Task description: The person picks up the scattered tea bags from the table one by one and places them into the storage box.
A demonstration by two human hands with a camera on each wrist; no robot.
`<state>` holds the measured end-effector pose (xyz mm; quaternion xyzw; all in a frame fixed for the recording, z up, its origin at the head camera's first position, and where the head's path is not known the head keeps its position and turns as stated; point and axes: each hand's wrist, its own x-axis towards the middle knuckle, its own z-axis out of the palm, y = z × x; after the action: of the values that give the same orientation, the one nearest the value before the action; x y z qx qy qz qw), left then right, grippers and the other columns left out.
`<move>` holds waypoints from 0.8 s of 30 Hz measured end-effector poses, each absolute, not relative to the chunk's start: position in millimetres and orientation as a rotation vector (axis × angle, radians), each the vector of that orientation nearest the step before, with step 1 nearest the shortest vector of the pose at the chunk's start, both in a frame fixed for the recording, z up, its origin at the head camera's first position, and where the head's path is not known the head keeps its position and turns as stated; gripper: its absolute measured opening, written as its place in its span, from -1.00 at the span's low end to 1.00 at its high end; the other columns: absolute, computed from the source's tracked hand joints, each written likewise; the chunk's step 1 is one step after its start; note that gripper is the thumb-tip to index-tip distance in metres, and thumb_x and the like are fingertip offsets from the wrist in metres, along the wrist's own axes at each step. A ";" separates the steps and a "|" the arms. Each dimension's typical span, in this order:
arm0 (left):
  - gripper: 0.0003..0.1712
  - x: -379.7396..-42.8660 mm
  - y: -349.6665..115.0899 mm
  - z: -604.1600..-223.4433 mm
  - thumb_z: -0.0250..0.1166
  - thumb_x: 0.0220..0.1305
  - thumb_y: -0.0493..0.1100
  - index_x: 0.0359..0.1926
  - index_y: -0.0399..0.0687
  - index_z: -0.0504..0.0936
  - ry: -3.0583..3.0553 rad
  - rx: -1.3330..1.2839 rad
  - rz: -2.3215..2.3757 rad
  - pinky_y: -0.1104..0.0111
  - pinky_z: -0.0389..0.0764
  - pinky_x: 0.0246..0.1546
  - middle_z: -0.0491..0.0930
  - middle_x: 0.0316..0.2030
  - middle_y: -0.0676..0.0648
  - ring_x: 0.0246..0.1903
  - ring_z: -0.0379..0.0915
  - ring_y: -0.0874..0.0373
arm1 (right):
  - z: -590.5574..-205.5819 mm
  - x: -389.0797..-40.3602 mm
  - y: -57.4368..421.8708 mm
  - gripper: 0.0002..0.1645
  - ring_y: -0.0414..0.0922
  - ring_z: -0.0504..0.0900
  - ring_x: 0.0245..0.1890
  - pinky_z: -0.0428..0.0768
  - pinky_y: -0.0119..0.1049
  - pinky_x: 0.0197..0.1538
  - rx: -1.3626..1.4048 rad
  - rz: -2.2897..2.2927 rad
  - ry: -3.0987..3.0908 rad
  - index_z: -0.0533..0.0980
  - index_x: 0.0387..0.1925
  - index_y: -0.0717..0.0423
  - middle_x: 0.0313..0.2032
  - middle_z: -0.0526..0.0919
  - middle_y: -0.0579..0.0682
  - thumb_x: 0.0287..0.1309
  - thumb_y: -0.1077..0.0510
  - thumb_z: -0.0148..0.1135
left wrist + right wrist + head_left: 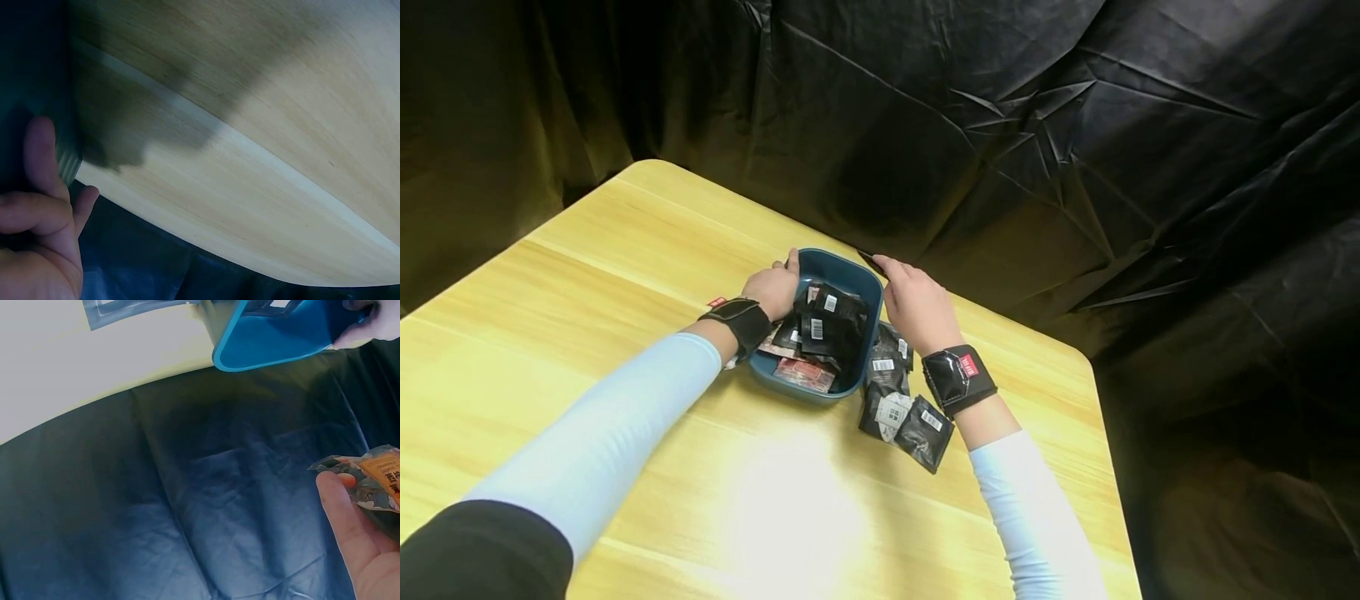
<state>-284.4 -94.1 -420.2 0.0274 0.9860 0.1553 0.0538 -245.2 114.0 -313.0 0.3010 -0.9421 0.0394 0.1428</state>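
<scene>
A dark blue plastic bin [880, 292] holds a heap of black sachets [838, 333] with white barcode labels, and a clear packet with a red label [805, 375] near its front. My left hand [772, 290] grips the bin's left side at the rim; in the left wrist view its fingers [40, 156] lie against the dark outer wall. Beyond the bin's right rim, my right hand [919, 304] pinches a small clear packet with an orange label [382, 475]. From the head view only a dark sliver of that packet shows past the fingertips.
More black sachets [925, 433] lie overlapping on the wooden table [625, 275], just right of the bin, one bearing a whitish label. Behind the table's far edge hangs a creased black sheet [925, 133].
</scene>
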 end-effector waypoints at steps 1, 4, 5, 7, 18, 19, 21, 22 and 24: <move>-0.25 -284.3 -94.0 -420.2 -0.09 0.32 -0.38 0.42 -0.41 -0.24 2.995 0.083 0.472 0.06 0.58 -0.28 0.28 0.18 -0.54 -0.30 0.54 -0.15 | -312.8 -245.1 113.6 -0.52 -0.05 0.61 -0.18 0.59 -0.26 -0.20 0.870 0.113 -2.714 0.40 0.22 0.03 0.02 0.63 0.03 0.26 0.24 0.02; -0.24 -284.9 -93.9 -420.9 -0.09 0.32 -0.38 0.42 -0.41 -0.25 2.993 0.083 0.479 0.06 0.58 -0.29 0.27 0.18 -0.54 -0.31 0.54 -0.15 | -311.9 -245.6 112.9 -0.49 -0.03 0.61 -0.09 0.60 -0.22 -0.13 0.894 0.143 -2.732 0.36 0.25 0.00 0.08 0.59 0.04 0.26 0.20 0.05; -0.24 -285.0 -93.8 -421.1 -0.08 0.32 -0.38 0.42 -0.40 -0.25 2.993 0.082 0.483 0.06 0.58 -0.29 0.27 0.19 -0.53 -0.31 0.54 -0.15 | -312.1 -246.2 113.1 -0.44 -0.02 0.59 -0.02 0.59 -0.19 -0.06 0.912 0.161 -2.753 0.32 0.29 -0.04 0.14 0.54 0.04 0.25 0.13 0.11; -0.24 -285.8 -93.2 -421.9 -0.08 0.32 -0.37 0.43 -0.39 -0.25 2.993 0.083 0.491 0.06 0.58 -0.29 0.27 0.19 -0.53 -0.30 0.54 -0.16 | -313.4 -247.5 114.8 -0.25 0.01 0.51 0.14 0.54 -0.13 0.08 0.957 0.195 -2.799 0.20 0.37 -0.11 0.28 0.39 0.06 0.17 -0.05 0.22; -0.25 -292.8 -85.9 -420.9 -0.10 0.35 -0.35 0.43 -0.38 -0.26 2.993 0.116 0.465 0.11 0.57 -0.40 0.28 0.18 -0.52 -0.40 0.52 -0.11 | -329.2 -237.0 155.4 0.01 0.10 0.22 0.36 0.26 0.04 0.32 0.882 0.272 -3.015 0.05 0.43 -0.18 0.45 0.02 0.07 0.03 -0.41 0.15; -0.25 -292.9 -85.4 -420.6 -0.11 0.35 -0.35 0.43 -0.39 -0.26 2.992 0.123 0.463 0.11 0.57 -0.39 0.28 0.18 -0.52 -0.39 0.53 -0.12 | -332.2 -234.7 160.9 -0.01 0.09 0.21 0.37 0.26 0.03 0.32 0.852 0.252 -3.052 0.07 0.43 -0.15 0.44 0.04 0.08 0.05 -0.39 0.14; -0.26 -292.9 -84.7 -420.2 -0.11 0.35 -0.34 0.42 -0.40 -0.26 2.992 0.134 0.463 0.09 0.58 -0.37 0.28 0.17 -0.53 -0.36 0.53 -0.14 | -339.5 -227.1 173.2 -0.06 0.08 0.24 0.35 0.28 0.03 0.31 0.764 0.208 -3.154 0.14 0.40 -0.08 0.41 0.13 0.09 0.08 -0.37 0.14; -0.26 -292.7 -84.5 -420.0 -0.11 0.35 -0.34 0.42 -0.40 -0.25 2.995 0.138 0.465 0.08 0.58 -0.35 0.29 0.17 -0.53 -0.35 0.54 -0.15 | -344.4 -222.2 179.9 -0.08 0.08 0.28 0.33 0.30 0.03 0.30 0.715 0.191 -3.216 0.18 0.38 -0.04 0.38 0.21 0.10 0.08 -0.35 0.15; -0.27 -292.3 -84.4 -419.4 -0.12 0.35 -0.34 0.42 -0.40 -0.24 3.002 0.142 0.471 0.06 0.58 -0.32 0.30 0.16 -0.53 -0.31 0.54 -0.18 | -357.0 -210.3 194.0 -0.08 0.09 0.34 0.29 0.34 0.03 0.27 0.604 0.144 -3.357 0.24 0.35 0.03 0.32 0.32 0.12 0.06 -0.32 0.19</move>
<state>-292.3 -84.4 -419.4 0.0466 0.9856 0.1547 0.0497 -210.3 194.0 -357.0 0.1753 -0.9742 0.0419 -0.1359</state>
